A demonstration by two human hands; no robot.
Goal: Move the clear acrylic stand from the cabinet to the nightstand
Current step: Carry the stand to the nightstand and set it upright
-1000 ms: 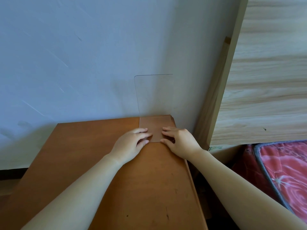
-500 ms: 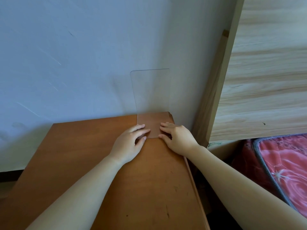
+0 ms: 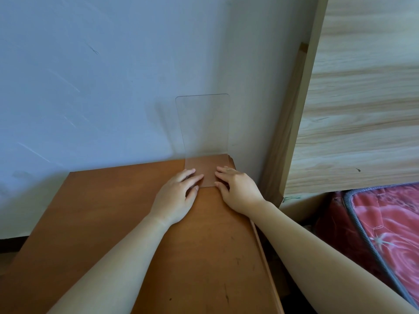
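Clear acrylic stand [image 3: 203, 134]: L-shaped; upright panel vertical with rounded top corners, close to the blue-grey wall [image 3: 90, 87]; flat foot lying on the far right corner of the nightstand top.
Nightstand [image 3: 113, 223]: reddish-brown wooden top, a few small dark marks near the front; back edge against the wall.
Left hand [image 3: 175, 194]: palm down, fingers loosely spread, fingertips resting on the left edge of the stand's foot; nothing pinched.
Right hand [image 3: 237, 188]: palm down, fingers slightly curled and apart, tips touching the right edge of the foot; nothing gripped.
Forearms: bare, entering from the lower edge, converging on the stand.
Headboard [image 3: 362, 98]: light wood-grain panel, right of the nightstand, with a tan side post beside it.
Mattress [image 3: 390, 227]: red patterned cover with grey piping, lower right, below the headboard.
Contact: both hands on the foot only; upright panel untouched.
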